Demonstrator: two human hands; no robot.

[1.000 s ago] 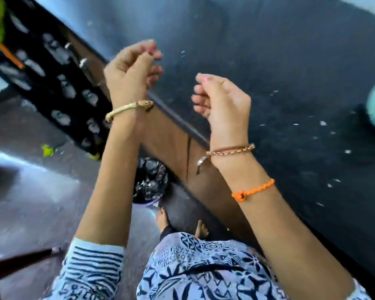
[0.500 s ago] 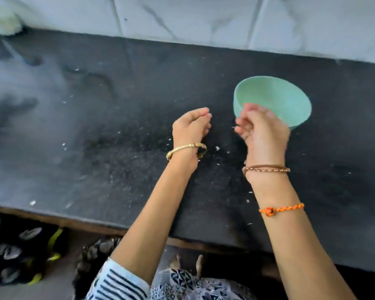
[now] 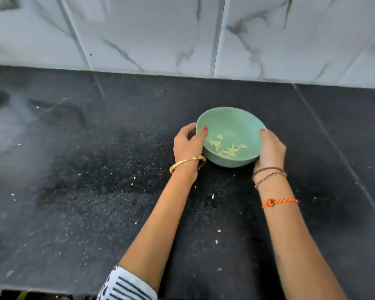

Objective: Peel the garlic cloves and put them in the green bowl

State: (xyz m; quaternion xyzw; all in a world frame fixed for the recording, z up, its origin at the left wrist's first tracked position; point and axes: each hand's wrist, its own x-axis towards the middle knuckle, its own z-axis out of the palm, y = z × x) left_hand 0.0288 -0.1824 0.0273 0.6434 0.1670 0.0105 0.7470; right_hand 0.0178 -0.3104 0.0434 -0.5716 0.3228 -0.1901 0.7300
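Note:
The green bowl (image 3: 230, 122) sits on the black counter (image 3: 95, 191), tilted toward me. Several pale peeled garlic cloves (image 3: 227, 148) lie at its bottom. My left hand (image 3: 187, 144) grips the bowl's left rim, thumb hooked over the edge and fingers curled outside. My right hand (image 3: 270, 150) holds the right side, thumb on the rim and fingers wrapped round the outer wall.
Small white flecks of garlic skin (image 3: 216, 241) are scattered over the counter in front of the bowl. A marbled white tile wall (image 3: 182, 35) rises behind it. The counter's front edge (image 3: 41, 286) runs along the bottom left.
The view swung from the floor beside the counter up to the counter. Both hands, earlier raised with fingers curled near each other, have moved forward and taken hold of the bowl's two sides.

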